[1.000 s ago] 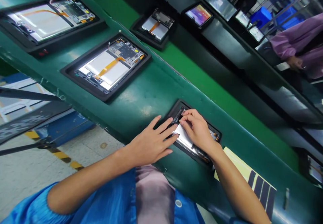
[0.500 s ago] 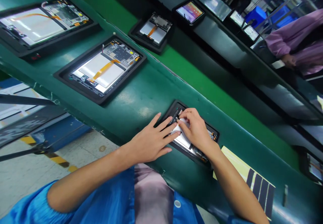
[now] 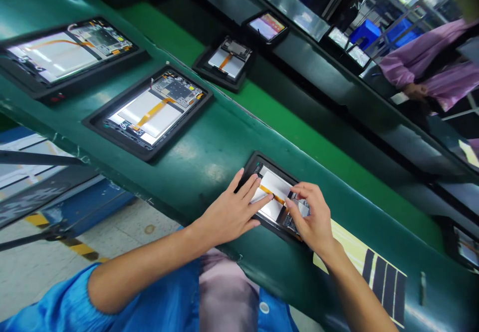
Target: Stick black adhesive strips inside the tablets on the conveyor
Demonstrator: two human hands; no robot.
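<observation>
An opened tablet (image 3: 279, 176) lies in a black tray (image 3: 257, 158) on the green bench, with its battery, circuit board and an orange flat cable (image 3: 279, 198) showing. My left hand (image 3: 234, 209) rests over its left end, fingers spread, the tips on the battery and near the cable. At the cable's right end is my right hand (image 3: 312, 217), curved over the circuit board. Its thumb and index finger are a little apart, with nothing visible between them. Part of the board is hidden under that hand.
Two more opened tablets (image 3: 147, 115) sit in black trays to the left. Beyond, a moving-belt-like green strip (image 3: 273, 117) carries another tray. A yellow sheet with black strips (image 3: 383, 282) lies right of my right arm. A co-worker in a pink sleeve (image 3: 402, 65) is across.
My right hand has moved right along the tablet, from its left end to the circuit board. The orange cable now shows across the battery. My left hand stays nearly in place.
</observation>
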